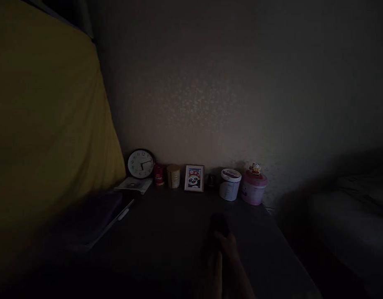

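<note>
The room is very dim. My right hand reaches in from the bottom edge over a dark table. Its fingers curl round a small dark object that rests on or just above the tabletop; I cannot make out what the object is. My left hand is out of view.
Along the wall at the table's back stand a round clock, a red can, a yellow jar, a framed panda picture, a white tub and a pink container. A dark flat case and papers lie left. A yellow cloth hangs left.
</note>
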### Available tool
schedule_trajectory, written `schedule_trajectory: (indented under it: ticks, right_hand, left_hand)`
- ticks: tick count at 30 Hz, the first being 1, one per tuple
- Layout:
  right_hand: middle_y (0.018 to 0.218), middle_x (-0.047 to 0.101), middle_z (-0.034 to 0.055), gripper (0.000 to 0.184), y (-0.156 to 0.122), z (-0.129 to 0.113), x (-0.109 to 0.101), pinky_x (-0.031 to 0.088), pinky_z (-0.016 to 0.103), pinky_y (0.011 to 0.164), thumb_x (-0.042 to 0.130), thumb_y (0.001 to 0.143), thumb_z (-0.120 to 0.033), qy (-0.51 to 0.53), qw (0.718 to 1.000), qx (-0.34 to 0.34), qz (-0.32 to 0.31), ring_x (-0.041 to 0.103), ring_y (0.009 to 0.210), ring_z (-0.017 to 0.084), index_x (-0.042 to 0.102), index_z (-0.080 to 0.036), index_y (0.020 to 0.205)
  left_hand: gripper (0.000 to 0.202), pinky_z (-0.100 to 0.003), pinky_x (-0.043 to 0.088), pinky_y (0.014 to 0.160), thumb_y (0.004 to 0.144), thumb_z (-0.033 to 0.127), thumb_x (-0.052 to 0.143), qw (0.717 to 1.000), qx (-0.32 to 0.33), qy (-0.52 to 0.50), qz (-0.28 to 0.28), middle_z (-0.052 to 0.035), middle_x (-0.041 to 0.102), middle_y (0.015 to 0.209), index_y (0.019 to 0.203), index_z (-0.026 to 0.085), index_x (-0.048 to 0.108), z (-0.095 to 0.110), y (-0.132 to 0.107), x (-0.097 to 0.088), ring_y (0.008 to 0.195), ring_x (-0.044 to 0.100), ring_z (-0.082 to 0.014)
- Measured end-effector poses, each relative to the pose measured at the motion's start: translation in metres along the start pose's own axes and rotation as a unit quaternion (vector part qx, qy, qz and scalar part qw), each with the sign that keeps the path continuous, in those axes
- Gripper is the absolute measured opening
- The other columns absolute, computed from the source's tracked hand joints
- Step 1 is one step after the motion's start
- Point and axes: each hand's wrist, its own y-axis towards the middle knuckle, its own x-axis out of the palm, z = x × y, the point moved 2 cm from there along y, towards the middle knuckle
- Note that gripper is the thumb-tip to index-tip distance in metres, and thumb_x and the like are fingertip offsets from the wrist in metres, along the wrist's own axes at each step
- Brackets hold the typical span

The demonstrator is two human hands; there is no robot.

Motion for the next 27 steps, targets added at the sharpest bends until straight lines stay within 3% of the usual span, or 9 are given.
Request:
schedule_trajectory:
  ticks: [5,8,12,20,27]
  right_hand:
    - [0.076,0.067,0.0072,0.045,-0.004,-0.023,-0.014,0.05,0.036,0.067,0.068,0.051,-0.039,0.055,0.998,0.027,-0.033,0.063,0.078,0.026,0.066,-0.011,0.086]
    - [0.079,0.067,0.0067,0.045,-0.007,-0.036,-0.021,0.051,0.035,0.067,0.066,0.054,-0.041,0.071,0.996,0.042,-0.016,0.063,0.078,0.025,0.066,-0.013,0.089]
    - [0.079,0.068,0.0063,0.047,-0.012,-0.048,-0.025,0.051,0.034,0.066,0.066,0.057,-0.043,0.089,0.995,0.054,-0.005,0.063,0.077,0.025,0.065,-0.013,0.092]
    - [0.098,0.065,0.0084,0.061,-0.027,-0.058,-0.024,0.051,0.031,0.07,0.065,0.059,-0.047,0.087,0.994,0.067,-0.005,0.061,0.09,0.025,0.057,-0.014,0.11]
    - [0.108,0.062,0.0058,0.062,-0.035,-0.063,-0.013,0.048,0.03,0.078,0.062,0.066,-0.049,0.095,0.994,-0.014,-0.051,0.057,0.098,0.023,0.048,-0.019,0.118]
  left_hand:
    - [0.066,-0.042,0.023,0.107,0.07,0.024,0.059,0.999,-0.004,-0.023,0.022,-0.0111,0.028,0.141,0.131,0.02,0.033,-0.001,0.0,-0.002,0.13,0.023,-0.0269]
    - [0.058,-0.036,0.034,0.1,0.072,0.027,0.057,0.991,-0.066,-0.116,0.003,-0.0118,0.046,0.128,0.125,0.016,0.037,-0.007,0.001,-0.008,0.121,0.04,-0.0234]
    - [0.032,-0.034,0.049,0.077,0.081,0.037,0.051,0.953,-0.13,-0.253,-0.11,-0.0047,0.059,0.103,0.106,0.017,0.051,-0.008,0.0,-0.008,0.089,0.058,-0.0145]
    - [0.027,-0.025,0.05,0.061,0.083,0.038,0.048,0.945,-0.126,-0.253,-0.167,-0.001,0.06,0.088,0.097,0.015,0.055,-0.003,-0.001,-0.003,0.071,0.057,-0.0082]
    - [0.028,-0.029,0.049,0.07,0.083,0.036,0.048,0.954,-0.127,-0.228,-0.151,-0.0026,0.058,0.1,0.103,0.018,0.053,-0.001,-0.004,0.0,0.082,0.057,-0.0113]
